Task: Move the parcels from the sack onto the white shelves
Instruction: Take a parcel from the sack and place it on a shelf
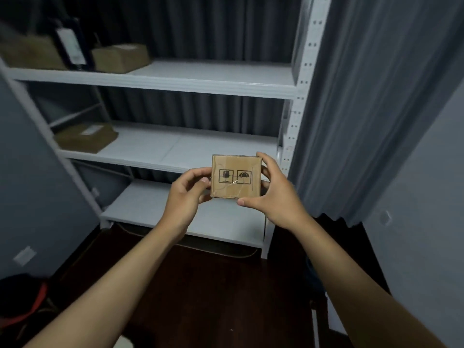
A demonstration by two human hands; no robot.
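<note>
A small brown cardboard parcel (235,176) with a fragile mark and an umbrella mark printed on its face is held up in the air in front of the white shelves (175,81). My left hand (187,194) grips its left side with curled fingers. My right hand (272,190) grips its right side, fingers over the top corner and thumb under the bottom edge. The parcel hangs level with the gap between the middle shelf and the lowest shelf. The sack is not in view.
On the top shelf stand brown boxes (120,57) and a dark upright package (71,46). A flat brown box (86,136) lies on the middle shelf's left end. Grey curtains (364,109) hang behind and to the right. A black and red bag (22,300) lies on the dark floor.
</note>
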